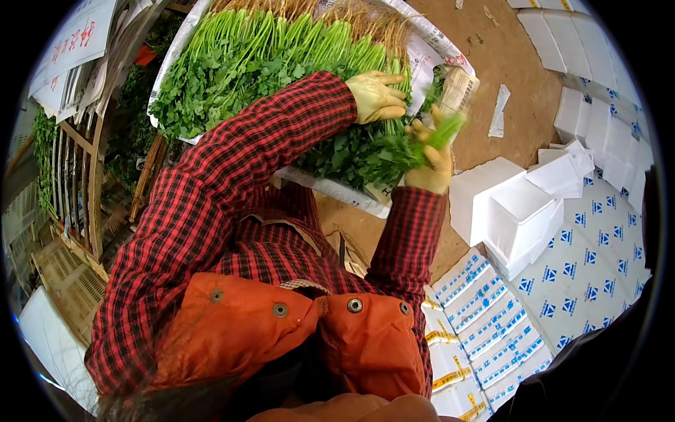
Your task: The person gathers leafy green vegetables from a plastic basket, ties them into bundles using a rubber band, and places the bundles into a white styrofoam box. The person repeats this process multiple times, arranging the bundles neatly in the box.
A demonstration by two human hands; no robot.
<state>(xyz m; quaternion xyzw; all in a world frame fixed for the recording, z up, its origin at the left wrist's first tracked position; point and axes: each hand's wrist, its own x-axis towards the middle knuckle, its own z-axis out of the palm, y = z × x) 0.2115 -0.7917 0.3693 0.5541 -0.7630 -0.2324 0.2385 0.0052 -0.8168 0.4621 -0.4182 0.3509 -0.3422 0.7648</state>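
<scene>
Rows of coriander (227, 79), with green stems and brown roots, lie on newspaper (171, 63) at the top of the view. My left hand (377, 97), in a pale yellow glove, rests on the stems at the right end of the row, fingers somewhat spread. My right hand (431, 166), gloved alike, is just to the right and nearer to me. It holds a small coriander bunch (445, 132), blurred by motion, its stems pointing up and right. Dark leaves (353, 163) spread below my left hand and meet the held bunch.
White foam boxes (519, 211) stand on the brown floor to the right. Strapped white cartons (490, 322) are stacked below them, beside a printed sheet (585, 258). On the left, a wooden rack (95, 184) stands under hanging papers (79, 47). A paper scrap (499, 111) lies on the floor.
</scene>
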